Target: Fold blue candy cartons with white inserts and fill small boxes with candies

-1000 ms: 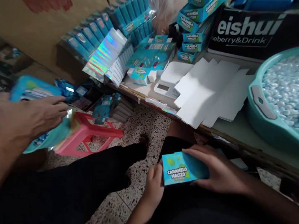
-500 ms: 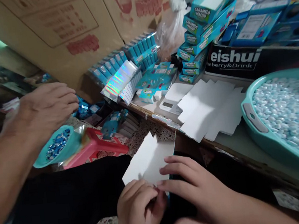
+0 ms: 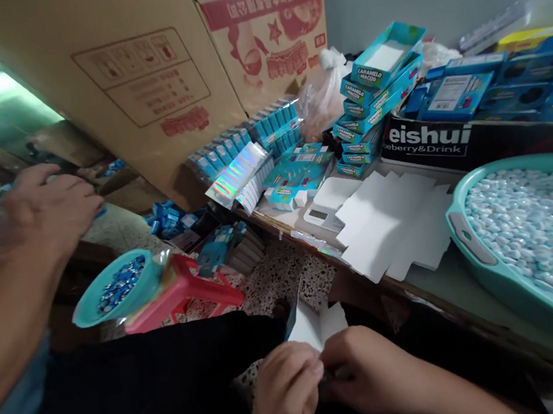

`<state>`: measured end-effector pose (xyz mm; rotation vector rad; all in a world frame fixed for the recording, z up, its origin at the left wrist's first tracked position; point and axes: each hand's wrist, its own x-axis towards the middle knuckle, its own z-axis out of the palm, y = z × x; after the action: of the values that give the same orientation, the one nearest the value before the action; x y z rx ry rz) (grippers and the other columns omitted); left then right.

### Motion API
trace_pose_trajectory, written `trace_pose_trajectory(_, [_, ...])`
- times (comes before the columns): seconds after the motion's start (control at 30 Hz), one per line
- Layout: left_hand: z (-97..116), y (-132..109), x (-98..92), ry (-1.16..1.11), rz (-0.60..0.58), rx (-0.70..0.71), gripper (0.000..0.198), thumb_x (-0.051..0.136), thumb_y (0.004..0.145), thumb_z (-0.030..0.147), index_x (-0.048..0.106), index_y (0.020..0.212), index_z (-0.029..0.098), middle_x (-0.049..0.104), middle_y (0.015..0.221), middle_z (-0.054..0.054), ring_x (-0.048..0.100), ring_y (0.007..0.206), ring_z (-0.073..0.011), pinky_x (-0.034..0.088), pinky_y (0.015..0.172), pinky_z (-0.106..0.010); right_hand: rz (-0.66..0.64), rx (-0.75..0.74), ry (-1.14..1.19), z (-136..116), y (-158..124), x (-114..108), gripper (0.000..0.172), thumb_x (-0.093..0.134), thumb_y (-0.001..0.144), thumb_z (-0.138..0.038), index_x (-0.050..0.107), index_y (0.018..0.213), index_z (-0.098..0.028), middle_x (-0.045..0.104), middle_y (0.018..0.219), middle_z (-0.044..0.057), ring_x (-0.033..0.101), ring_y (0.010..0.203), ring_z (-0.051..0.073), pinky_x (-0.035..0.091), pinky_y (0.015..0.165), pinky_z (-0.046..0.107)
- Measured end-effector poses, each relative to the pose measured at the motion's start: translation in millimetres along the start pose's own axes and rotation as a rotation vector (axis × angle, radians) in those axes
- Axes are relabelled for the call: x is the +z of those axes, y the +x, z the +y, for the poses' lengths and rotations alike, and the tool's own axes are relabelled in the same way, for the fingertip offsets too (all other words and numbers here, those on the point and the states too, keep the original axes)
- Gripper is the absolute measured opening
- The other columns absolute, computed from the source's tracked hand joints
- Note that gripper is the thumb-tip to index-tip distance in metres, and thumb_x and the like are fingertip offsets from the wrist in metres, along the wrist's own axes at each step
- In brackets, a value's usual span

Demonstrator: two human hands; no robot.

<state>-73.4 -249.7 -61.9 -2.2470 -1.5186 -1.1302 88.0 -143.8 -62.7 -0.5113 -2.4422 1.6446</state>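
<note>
Here the white-lined carton (image 3: 303, 328) is being pinched at its near end by the left hand (image 3: 286, 387) and right hand (image 3: 359, 365), both curled closed, its flaps (image 3: 333, 319) spread just beyond them. By uneven pressure a flap could be creased! With the counter (image 3: 432, 285) off beyond the right hand, the carton could be dropped floorward if either pinch were slackened.

Fingers (image 3: 297, 371) seemingly hide much of the carton (image 3: 305, 328)
</note>
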Motion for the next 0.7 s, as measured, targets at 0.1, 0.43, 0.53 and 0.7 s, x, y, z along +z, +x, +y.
trace_pose_trajectory(0.1, [-9, -8, 10.3, -0.046, 0.188, -0.209, 0.049, 0.064, 0.091, 0.032, 0.045, 0.136, 0.029, 0.062, 0.122, -0.009, 0.057, 0.124, -0.0256, 0.045, 0.108, -0.052, 0.101, 0.011, 0.179, 11, 6, 4, 0.009, 0.070, 0.074, -0.017, 0.064, 0.066, -0.015, 0.057, 0.065, -0.002, 0.049, 0.063, 0.012, 0.031, 0.058, 0.025])
trace_pose_trajectory(0.43, [-12, -26, 24.4, -0.564, -0.136, -0.782, 0.126, 0.083, 0.068, 0.048, -0.007, 0.156, 0.034, 0.025, 0.158, -0.021, 0.045, 0.137, -0.0391, 0.048, 0.104, -0.058, -0.030, -0.017, 0.847, 22, 13, 3, 0.036, 0.078, 0.078, -0.047, 0.072, 0.088, -0.013, 0.062, 0.076, 0.000, 0.053, 0.069, 0.012, 0.041, 0.069, 0.026])
trace_pose_trajectory(0.53, [-3, -24, 21.4, -0.592, -0.181, -0.718, 0.114, 0.070, 0.076, 0.032, -0.012, 0.155, 0.033, 0.022, 0.157, -0.020, 0.043, 0.138, -0.0373, 0.044, 0.106, -0.059, 0.005, 0.083, 1.078, 24, 12, 13, 0.045, 0.092, 0.062, -0.039, 0.070, 0.094, -0.015, 0.065, 0.079, -0.001, 0.058, 0.069, 0.010, 0.045, 0.070, 0.025])
trace_pose_trajectory(0.7, [3, -24, 23.8, -0.468, -0.219, -0.612, 0.111, 0.067, 0.071, 0.027, -0.006, 0.155, 0.029, 0.027, 0.147, -0.021, 0.044, 0.133, -0.0402, 0.037, 0.107, -0.067, 0.062, 0.176, 1.129, 24, 8, 15, 0.039, 0.091, 0.064, -0.041, 0.069, 0.079, -0.012, 0.068, 0.074, 0.000, 0.058, 0.062, 0.009, 0.045, 0.062, 0.023])
